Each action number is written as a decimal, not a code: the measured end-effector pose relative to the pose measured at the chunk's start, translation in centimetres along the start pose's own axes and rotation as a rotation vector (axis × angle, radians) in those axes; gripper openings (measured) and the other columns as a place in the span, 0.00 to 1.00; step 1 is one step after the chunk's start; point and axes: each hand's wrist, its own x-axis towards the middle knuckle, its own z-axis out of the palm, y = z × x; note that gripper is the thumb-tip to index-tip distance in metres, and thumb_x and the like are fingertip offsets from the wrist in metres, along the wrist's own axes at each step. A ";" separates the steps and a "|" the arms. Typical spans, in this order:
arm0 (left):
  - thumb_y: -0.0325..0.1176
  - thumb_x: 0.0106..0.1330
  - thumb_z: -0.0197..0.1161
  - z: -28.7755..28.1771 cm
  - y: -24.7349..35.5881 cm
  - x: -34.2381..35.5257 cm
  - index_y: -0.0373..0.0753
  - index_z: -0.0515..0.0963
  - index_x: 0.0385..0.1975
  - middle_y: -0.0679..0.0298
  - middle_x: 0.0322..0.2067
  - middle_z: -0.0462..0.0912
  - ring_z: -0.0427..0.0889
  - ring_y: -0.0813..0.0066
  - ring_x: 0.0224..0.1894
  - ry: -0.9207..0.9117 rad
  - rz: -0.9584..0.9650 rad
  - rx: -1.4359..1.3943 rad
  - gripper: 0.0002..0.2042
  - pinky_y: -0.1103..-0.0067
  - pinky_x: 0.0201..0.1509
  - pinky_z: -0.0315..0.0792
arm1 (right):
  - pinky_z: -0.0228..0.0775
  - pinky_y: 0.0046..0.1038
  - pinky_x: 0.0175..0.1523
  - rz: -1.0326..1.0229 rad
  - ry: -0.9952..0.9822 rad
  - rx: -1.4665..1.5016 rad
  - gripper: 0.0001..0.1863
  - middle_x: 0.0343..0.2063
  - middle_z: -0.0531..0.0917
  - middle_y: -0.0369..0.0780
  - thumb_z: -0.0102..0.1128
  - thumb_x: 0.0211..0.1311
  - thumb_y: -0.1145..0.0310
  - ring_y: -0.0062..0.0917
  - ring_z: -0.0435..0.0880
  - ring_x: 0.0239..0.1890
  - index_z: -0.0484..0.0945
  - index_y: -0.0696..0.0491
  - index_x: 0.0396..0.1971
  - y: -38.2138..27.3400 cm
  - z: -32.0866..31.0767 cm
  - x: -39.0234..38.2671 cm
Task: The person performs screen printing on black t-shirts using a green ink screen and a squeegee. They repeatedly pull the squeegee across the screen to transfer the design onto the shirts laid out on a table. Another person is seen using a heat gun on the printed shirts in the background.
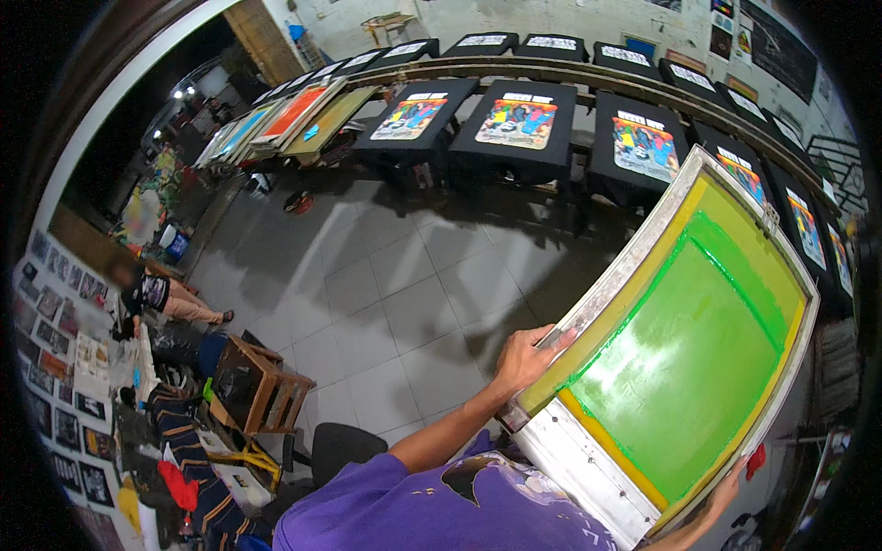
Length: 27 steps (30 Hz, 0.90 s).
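A screen printing frame [617,280] is held up, tilted, in front of my body to the right. Its yellow-green mesh carries a wide area of bright green ink [691,354], thicker along ridges at the edges. White strips [588,459] cover the end nearest me. My left hand [531,356] grips the left rail with the fingers wrapped around it. At the lower right, my right hand [721,503] holds the opposite rail, its fingers partly hidden by the frame. A small red thing [755,462] shows beside that hand.
Black T-shirts [473,163] with colourful prints lie on boards along the long tables ahead. Stacked screens [285,119] lean at the far left. A wooden stool [262,386] and a dark chair [344,447] stand on the tiled floor to my left. Another person [165,294] sits farther left.
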 end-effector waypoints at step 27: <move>0.70 0.60 0.59 34.2 12.9 11.2 0.38 0.83 0.51 0.51 0.44 0.87 0.86 0.54 0.48 -0.473 0.310 0.113 0.37 0.64 0.54 0.76 | 0.72 0.39 0.56 0.103 0.828 0.175 0.51 0.54 0.78 0.56 0.42 0.67 0.28 0.42 0.79 0.51 0.75 0.70 0.55 8.0 -16.6 7.7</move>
